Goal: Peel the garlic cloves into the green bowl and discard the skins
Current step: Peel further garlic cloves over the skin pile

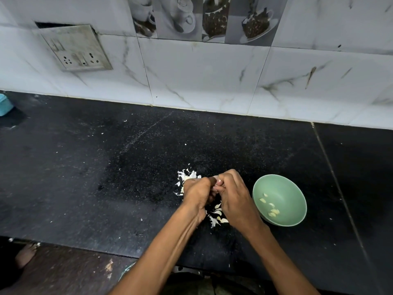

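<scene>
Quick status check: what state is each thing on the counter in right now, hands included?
Left hand: fingers curled, working a clove with the right.
Right hand: pinching the same clove.
Garlic clove: mostly hidden between the fingertips.
Green bowl: upright, holding a few peeled cloves.
Skins: scattered on the counter.

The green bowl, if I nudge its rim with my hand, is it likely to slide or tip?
The green bowl looks thin-walled and holds only a few peeled cloves, so it is probably light. On the smooth black counter it would likely slide. Its rounded sides suggest it might rock.
</scene>
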Demonstrator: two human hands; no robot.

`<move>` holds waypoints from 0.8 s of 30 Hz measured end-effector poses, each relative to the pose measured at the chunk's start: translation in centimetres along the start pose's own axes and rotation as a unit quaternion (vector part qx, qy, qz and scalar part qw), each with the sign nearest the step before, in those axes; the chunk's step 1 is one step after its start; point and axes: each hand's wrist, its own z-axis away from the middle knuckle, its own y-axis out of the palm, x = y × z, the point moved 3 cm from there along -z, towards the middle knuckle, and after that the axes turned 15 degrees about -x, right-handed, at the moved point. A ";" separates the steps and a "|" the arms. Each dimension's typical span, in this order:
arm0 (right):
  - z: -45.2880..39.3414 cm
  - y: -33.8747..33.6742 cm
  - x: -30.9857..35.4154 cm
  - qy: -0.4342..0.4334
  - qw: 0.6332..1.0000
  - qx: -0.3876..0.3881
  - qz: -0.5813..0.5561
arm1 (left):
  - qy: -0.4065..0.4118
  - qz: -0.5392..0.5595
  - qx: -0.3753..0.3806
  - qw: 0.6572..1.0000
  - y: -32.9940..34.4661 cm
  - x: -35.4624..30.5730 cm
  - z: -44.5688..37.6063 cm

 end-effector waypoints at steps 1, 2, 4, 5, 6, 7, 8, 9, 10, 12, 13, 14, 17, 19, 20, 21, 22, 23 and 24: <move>-0.3 -0.2 0.0 0.028 0.999 -0.017 -0.027 | -0.001 0.010 0.014 1.000 0.0 -0.1 0.0; -0.6 -0.4 -0.1 0.064 0.996 -0.031 -0.062 | -0.002 0.019 0.028 0.999 -0.1 -0.1 0.1; -1.1 -0.5 -0.4 0.144 0.980 -0.053 -0.130 | 0.009 0.024 0.054 0.998 -0.3 -0.1 -0.1; -1.2 -0.5 -0.6 0.181 0.969 -0.058 -0.156 | 0.018 0.020 0.067 0.997 -0.3 0.0 -0.2; -1.2 -0.5 -0.8 0.214 0.959 -0.058 -0.177 | 0.026 0.016 0.080 0.996 -0.3 0.0 -0.2; -1.0 -0.3 -1.1 0.241 0.949 -0.056 -0.194 | 0.028 0.014 0.093 0.995 -0.3 0.1 -0.2; -0.9 -0.2 -1.3 0.264 0.941 -0.053 -0.206 | 0.024 0.012 0.105 0.994 -0.4 0.1 -0.2; -0.7 -0.2 -1.5 0.282 0.933 -0.051 -0.219 | 0.016 0.013 0.119 0.993 -0.4 0.1 -0.2; -0.7 -0.2 -1.6 0.295 0.926 -0.053 -0.231 | 0.008 0.015 0.131 0.991 -0.5 0.0 -0.2; -0.8 -0.2 -1.4 0.320 0.909 -0.055 -0.259 | -0.007 0.019 0.155 0.988 -0.8 -0.1 -0.3; -0.8 -0.2 -1.3 0.338 0.899 -0.053 -0.275 | -0.012 0.020 0.170 0.985 -0.9 -0.1 -0.2; -0.8 -0.2 -1.3 0.356 0.887 -0.047 -0.289 | -0.015 0.019 0.182 0.983 -0.9 -0.1 -0.2; -0.8 -0.2 -1.2 0.377 0.872 -0.030 -0.311 | -0.012 0.012 0.193 0.981 -0.8 0.0 -0.3; -0.9 -0.3 -1.0 0.369 0.874 -0.023 -0.316 | -0.039 0.030 0.195 0.980 -0.7 0.1 -0.6; -0.9 -0.3 -1.0 0.363 0.877 -0.018 -0.315 | -0.068 0.050 0.198 0.977 -0.6 0.2 -0.8; -1.0 -0.4 -0.9 0.352 0.884 -0.008 -0.308 | -0.104 0.073 0.200 0.971 -0.6 0.3 -0.7; -1.1 -0.4 -0.7 0.335 0.894 0.006 -0.298 | -0.134 0.092 0.201 0.966 -0.6 0.4 -0.7; -1.2 -0.5 -0.5 0.313 0.906 0.020 -0.284 | -0.153 0.106 0.201 0.962 -0.6 0.3 -0.6; -1.4 -0.7 -0.3 0.288 0.919 0.031 -0.269 | -0.163 0.111 0.199 0.960 -0.5 0.3 -0.7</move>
